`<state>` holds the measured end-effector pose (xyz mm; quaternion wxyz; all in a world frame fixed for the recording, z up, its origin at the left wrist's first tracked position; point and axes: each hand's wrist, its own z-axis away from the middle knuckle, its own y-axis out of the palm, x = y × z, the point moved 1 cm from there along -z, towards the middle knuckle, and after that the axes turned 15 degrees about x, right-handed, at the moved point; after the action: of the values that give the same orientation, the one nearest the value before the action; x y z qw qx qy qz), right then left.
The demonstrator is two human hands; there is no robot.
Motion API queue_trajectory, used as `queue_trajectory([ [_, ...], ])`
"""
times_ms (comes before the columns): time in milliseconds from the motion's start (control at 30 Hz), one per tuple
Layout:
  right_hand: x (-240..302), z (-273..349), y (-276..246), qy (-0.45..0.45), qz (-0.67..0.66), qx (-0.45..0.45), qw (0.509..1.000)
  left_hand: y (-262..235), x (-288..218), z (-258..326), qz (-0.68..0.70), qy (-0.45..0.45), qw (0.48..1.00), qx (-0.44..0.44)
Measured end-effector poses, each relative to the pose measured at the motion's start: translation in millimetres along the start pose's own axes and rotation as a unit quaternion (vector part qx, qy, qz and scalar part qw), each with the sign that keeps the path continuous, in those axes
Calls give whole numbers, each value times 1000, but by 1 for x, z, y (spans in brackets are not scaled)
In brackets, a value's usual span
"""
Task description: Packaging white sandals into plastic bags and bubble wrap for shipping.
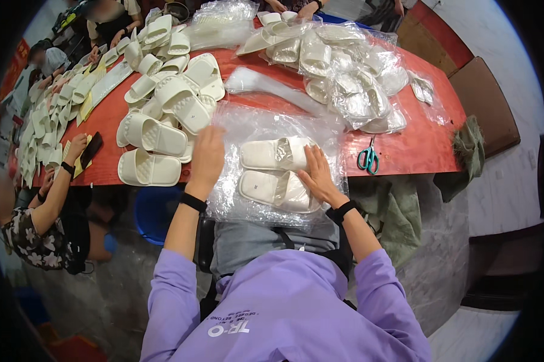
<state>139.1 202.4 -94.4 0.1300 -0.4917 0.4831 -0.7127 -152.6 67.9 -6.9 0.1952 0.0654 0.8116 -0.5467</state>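
A pair of white slippers (262, 155) lies side by side on a layer of clear plastic bags (230, 202) at the near edge of the red table (414, 148), straight in front of the person; whether the pair is inside a bag, I cannot tell. The right hand (320, 174) lies palm down with its fingers spread over the right ends of the two slippers. The left hand (207, 158) is over the left side of the bags, close to a heap of bare slippers (163, 136); its fingertips are blurred, and I cannot tell whether they pinch anything. A black band circles each wrist.

A frosted plastic bundle (272, 89) lies just beyond the bags, and to its right is a pile of slippers wrapped in clear plastic (350, 78). Scissors with teal handles (368, 161) lie to the right of the bags. A blue bucket (152, 214) stands below the table edge at left, and further left a co-worker (48, 223) in a flowered top reaches toward the table, near a dark phone (91, 149)
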Motion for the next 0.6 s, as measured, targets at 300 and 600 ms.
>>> queue_trajectory([
  [300, 1, -7, 3, 19, 5, 3, 1000, 46, 47, 34, 372, -97, 727, 569],
  [600, 0, -5, 5, 15, 4, 22, 1000, 59, 45, 8, 419, -163, 761, 467],
])
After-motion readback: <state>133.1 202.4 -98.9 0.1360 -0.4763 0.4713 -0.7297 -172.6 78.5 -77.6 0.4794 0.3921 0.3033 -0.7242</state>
